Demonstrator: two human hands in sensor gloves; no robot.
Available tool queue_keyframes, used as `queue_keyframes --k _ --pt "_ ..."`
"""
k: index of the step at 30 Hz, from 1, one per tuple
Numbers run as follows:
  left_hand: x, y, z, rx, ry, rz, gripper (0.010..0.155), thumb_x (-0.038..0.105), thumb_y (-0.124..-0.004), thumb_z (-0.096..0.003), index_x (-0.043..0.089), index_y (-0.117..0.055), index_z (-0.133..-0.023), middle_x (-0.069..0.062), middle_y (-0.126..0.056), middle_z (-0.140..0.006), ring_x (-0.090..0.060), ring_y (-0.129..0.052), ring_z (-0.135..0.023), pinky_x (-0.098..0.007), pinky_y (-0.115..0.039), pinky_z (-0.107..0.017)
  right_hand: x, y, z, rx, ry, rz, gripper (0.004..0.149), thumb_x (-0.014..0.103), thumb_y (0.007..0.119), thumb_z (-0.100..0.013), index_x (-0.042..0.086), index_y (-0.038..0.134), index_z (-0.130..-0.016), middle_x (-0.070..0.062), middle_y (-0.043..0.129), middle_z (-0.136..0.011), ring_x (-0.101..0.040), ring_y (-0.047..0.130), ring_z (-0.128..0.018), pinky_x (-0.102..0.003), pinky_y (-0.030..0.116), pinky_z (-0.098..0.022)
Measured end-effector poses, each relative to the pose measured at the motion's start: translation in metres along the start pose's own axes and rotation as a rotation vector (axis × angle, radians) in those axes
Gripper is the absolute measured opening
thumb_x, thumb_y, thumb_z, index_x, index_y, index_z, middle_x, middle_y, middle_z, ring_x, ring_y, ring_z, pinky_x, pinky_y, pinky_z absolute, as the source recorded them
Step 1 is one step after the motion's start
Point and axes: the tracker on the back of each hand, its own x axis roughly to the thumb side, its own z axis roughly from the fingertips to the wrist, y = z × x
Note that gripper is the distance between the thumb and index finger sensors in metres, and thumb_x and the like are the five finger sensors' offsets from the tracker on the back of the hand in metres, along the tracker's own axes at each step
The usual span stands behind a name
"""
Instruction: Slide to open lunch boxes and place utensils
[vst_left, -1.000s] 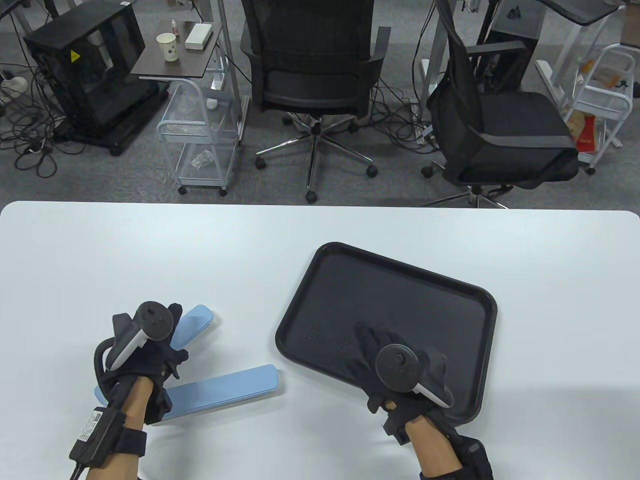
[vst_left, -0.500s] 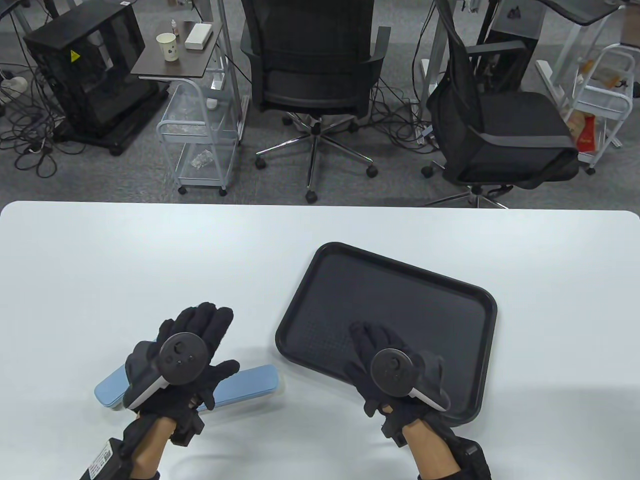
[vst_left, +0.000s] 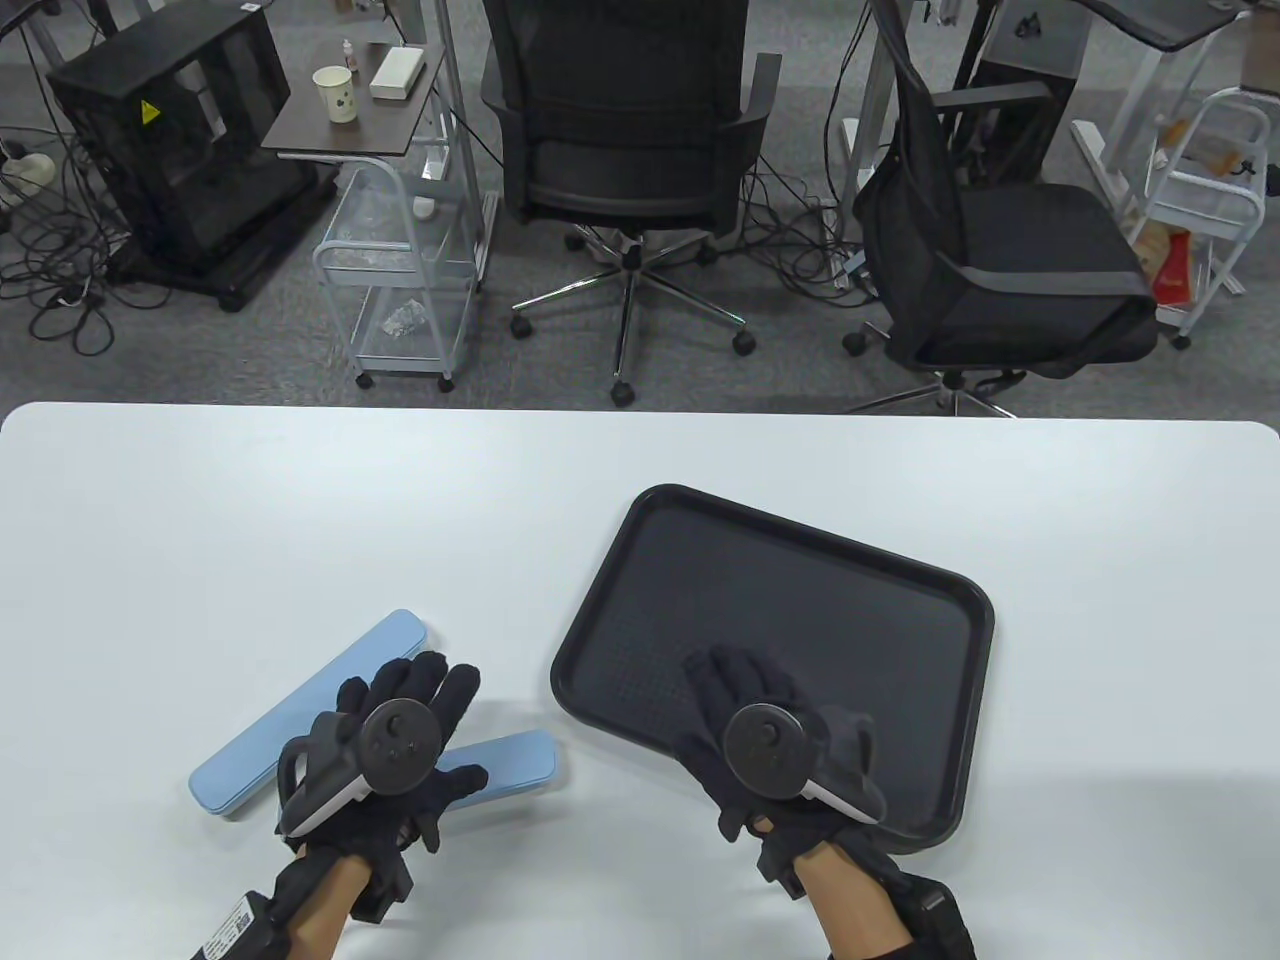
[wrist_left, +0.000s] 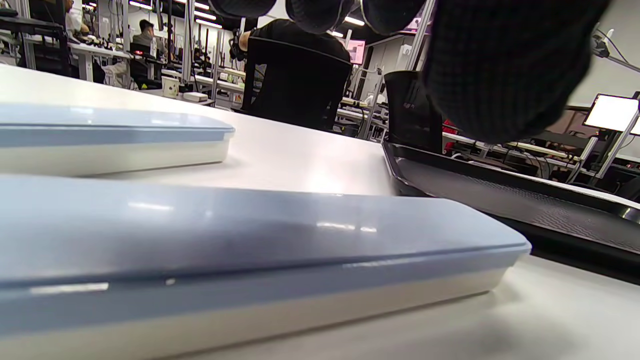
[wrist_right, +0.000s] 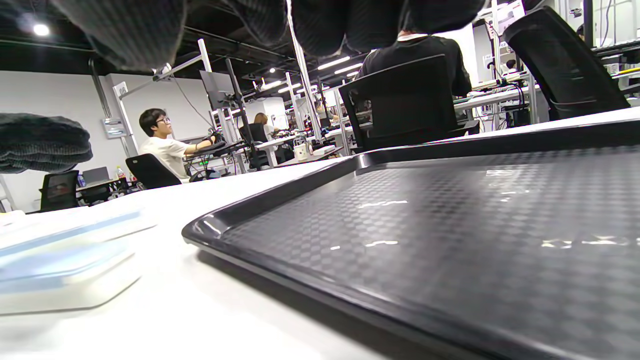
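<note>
Still shut, two blue lunch boxes lie on the white table at the person's left: the nearer box just beside the black tray's near-left corner, the farther box angled away to the left, their near ends hidden under the glove. The left hand hovers over the nearer box with fingers spread wide, gripping nothing; whether it touches the lid cannot be told. The right hand lies flat, fingers spread, over the tray, holding nothing.

Likely risk: a one-handed push on the glossy lid may shove the whole box along the smooth table instead of sliding the lid, since nothing braces the base. The box could then knock into the tray rim or bump the second box, which sits close. A lid that releases suddenly might spill whatever utensils are inside; none are visible.

Beyond the table edge stand two black office chairs, a wire trolley and a side table with a paper cup, all well apart from the work. The tray holds nothing but the hand above it.
</note>
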Motion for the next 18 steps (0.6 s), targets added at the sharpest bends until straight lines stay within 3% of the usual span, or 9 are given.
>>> queue_keyframes --k 18 --pt "-0.0038 0.0002 -0.001 -0.019 0.01 0.02 0.09 0.058 -0.085 -0.036 0.04 -0.034 -0.107 0.0 -0.028 -0.117 -0.038 -0.03 -0.11 -0.064 -0.022 -0.073 0.0029 0.0012 0.0011 0.016 -0.005 -0.013 0.074 0.053 0.071 -0.048 0.024 0.04 -0.109 -0.016 0.038 -0.112 -0.044 0.044 -0.105 -0.061 0.046 -0.073"
